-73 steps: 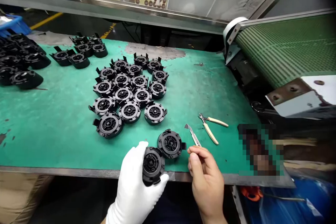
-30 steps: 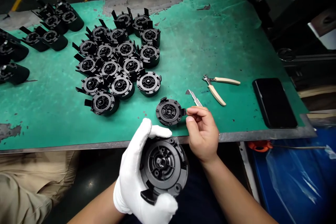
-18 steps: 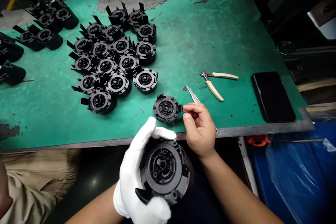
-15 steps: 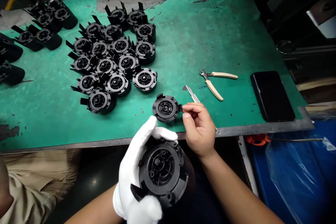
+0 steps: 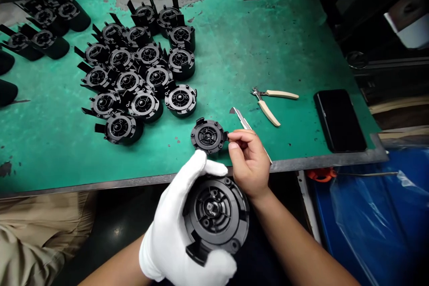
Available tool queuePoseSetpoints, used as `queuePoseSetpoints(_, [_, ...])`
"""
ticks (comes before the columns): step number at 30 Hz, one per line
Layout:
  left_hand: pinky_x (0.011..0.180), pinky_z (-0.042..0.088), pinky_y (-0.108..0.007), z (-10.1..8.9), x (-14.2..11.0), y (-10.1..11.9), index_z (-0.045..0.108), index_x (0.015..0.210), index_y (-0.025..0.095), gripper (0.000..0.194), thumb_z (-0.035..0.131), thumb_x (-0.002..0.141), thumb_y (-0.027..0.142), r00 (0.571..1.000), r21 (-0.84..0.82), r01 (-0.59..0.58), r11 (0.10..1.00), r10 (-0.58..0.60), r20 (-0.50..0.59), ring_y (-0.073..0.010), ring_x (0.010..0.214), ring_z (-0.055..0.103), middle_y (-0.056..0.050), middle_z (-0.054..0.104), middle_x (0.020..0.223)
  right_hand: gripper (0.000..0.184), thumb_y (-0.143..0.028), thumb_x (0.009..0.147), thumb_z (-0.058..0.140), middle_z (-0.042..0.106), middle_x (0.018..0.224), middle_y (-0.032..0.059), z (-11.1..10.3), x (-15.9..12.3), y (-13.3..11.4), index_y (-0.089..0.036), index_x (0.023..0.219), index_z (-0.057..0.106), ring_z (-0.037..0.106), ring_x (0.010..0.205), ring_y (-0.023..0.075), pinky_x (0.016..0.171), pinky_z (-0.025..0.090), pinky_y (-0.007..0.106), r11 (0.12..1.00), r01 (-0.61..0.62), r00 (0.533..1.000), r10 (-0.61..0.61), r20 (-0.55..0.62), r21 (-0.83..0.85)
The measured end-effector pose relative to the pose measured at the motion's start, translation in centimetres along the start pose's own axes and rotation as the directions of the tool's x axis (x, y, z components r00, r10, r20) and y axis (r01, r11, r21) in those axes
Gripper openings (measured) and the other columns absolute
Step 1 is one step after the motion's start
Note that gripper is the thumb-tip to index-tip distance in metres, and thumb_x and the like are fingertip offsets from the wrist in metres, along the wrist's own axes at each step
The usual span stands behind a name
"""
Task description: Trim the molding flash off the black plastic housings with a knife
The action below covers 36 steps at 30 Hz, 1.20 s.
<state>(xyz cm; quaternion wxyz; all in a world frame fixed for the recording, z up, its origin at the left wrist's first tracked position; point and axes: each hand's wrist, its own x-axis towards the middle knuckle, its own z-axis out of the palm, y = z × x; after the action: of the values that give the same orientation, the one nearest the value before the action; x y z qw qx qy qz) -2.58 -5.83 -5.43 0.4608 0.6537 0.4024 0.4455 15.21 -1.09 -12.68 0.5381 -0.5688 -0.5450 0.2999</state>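
My left hand (image 5: 187, 228), in a white glove, is wrapped round a round black plastic housing (image 5: 217, 210) in front of the table edge. The housing's ribbed end faces up towards me, with a dark tab near my thumb. My bare right hand (image 5: 250, 161) is closed, thumb and index finger together, at the side tab of another black plastic housing (image 5: 208, 136) on the table. Whether the fingertips pinch that tab or something small is unclear. A utility knife (image 5: 243, 118) lies partly hidden under my right hand, its blade pointing away.
Several similar black housings (image 5: 147, 103) stand grouped on the green table (image 5: 234, 62), with more at the far left. Cutting pliers (image 5: 268, 103) and a black phone (image 5: 340, 120) lie on the right. Another person's clothed leg (image 5: 43, 232) is at lower left.
The housing in my left hand has turned and moved slightly right, its end facing me more squarely. The view has shifted a little; my right hand stays beside the housing on the table.
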Motion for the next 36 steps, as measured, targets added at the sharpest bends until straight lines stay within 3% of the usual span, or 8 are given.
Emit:
queuePoseSetpoints(2, [0.108,0.054,-0.051,0.0,0.3,0.0,0.027,0.161,0.021,0.105,0.081,0.071,0.031,0.997,0.070,-0.074,0.995,0.074,0.004,-0.0366,0.127,0.061,-0.016,0.059,0.137,0.016,-0.018,0.095,0.057,0.063,0.107,0.0068,0.0,0.0,0.0,-0.023,0.108,0.065,0.062,0.094,0.0213,0.077,0.053,0.036,1.000,0.005,1.000,-0.005,-0.002,-0.002])
queuePoseSetpoints(4, [0.109,0.054,-0.051,0.1,0.6,0.0,0.030,0.160,0.024,0.109,0.078,0.062,0.020,0.995,0.112,-0.099,0.989,0.100,-0.001,-0.0352,0.125,0.060,-0.013,0.058,0.136,0.016,-0.019,0.095,0.057,0.063,0.108,0.0069,0.0,0.0,0.0,-0.023,0.108,0.065,0.062,0.095,0.0210,0.078,0.053,0.036,1.000,0.009,1.000,-0.009,-0.003,0.006])
queuePoseSetpoints(13, [0.115,0.046,-0.053,0.7,0.7,-0.1,0.040,0.153,0.018,0.100,0.069,0.058,0.008,0.983,0.131,-0.177,0.975,0.181,-0.017,-0.0331,0.129,0.057,-0.016,0.059,0.136,0.018,-0.017,0.095,0.057,0.062,0.108,0.0060,0.0,0.1,0.2,-0.023,0.110,0.066,0.061,0.095,0.0205,0.078,0.052,0.035,0.998,0.019,1.000,-0.019,0.004,0.057])
queuePoseSetpoints(19, [0.114,0.046,-0.054,0.0,1.4,-0.3,0.045,0.146,0.014,0.093,0.082,0.060,0.013,0.967,0.162,-0.253,0.954,0.245,0.064,-0.0342,0.131,0.054,-0.017,0.058,0.134,0.017,-0.017,0.096,0.057,0.061,0.107,0.0060,0.0,0.0,0.1,-0.023,0.110,0.066,0.061,0.095,0.0205,0.078,0.052,0.035,0.998,0.016,1.000,-0.017,0.005,0.068])
queuePoseSetpoints(25, [0.104,0.054,-0.049,-0.2,1.8,-0.2,0.050,0.119,0.021,0.063,0.085,0.068,0.014,0.992,0.084,-0.120,0.989,0.116,0.059,-0.0321,0.131,0.054,-0.017,0.053,0.139,0.018,-0.016,0.097,0.057,0.060,0.108,0.0053,0.0,-0.1,0.1,-0.023,0.111,0.066,0.060,0.093,0.0191,0.077,0.050,0.034,0.995,-0.006,1.000,0.004,0.018,0.096])
queuePoseSetpoints(30, [0.106,0.053,-0.044,-0.4,1.7,-0.2,0.051,0.098,0.022,0.049,0.088,0.066,0.015,0.990,0.134,-0.120,0.984,0.109,0.087,-0.0292,0.128,0.058,-0.013,0.054,0.139,0.018,-0.016,0.096,0.057,0.061,0.109,0.0053,0.0,-0.1,0.2,-0.024,0.111,0.066,0.060,0.093,0.0192,0.077,0.050,0.034,0.995,-0.013,1.000,0.012,0.012,0.097])
queuePoseSetpoints(33, [0.109,0.053,-0.048,-0.4,1.2,-0.1,0.059,0.114,0.023,0.052,0.086,0.070,0.021,0.997,0.073,-0.067,0.995,0.065,0.041,-0.0329,0.131,0.059,-0.014,0.055,0.144,0.018,-0.016,0.096,0.057,0.061,0.109,0.0054,0.0,-0.1,0.1,-0.024,0.111,0.066,0.060,0.095,0.0196,0.078,0.051,0.035,0.996,-0.014,1.000,0.012,0.018,0.086])
queuePoseSetpoints(36, [0.106,0.056,-0.053,-0.4,1.6,0.2,0.052,0.144,0.024,0.062,0.068,0.091,0.051,0.984,-0.105,0.148,0.983,-0.158,-0.088,-0.0353,0.126,0.064,-0.014,0.061,0.141,0.018,-0.016,0.097,0.057,0.061,0.109,0.0055,0.0,-0.1,0.1,-0.023,0.111,0.065,0.061,0.095,0.0198,0.079,0.051,0.035,0.997,-0.009,1.000,0.007,0.023,0.072])
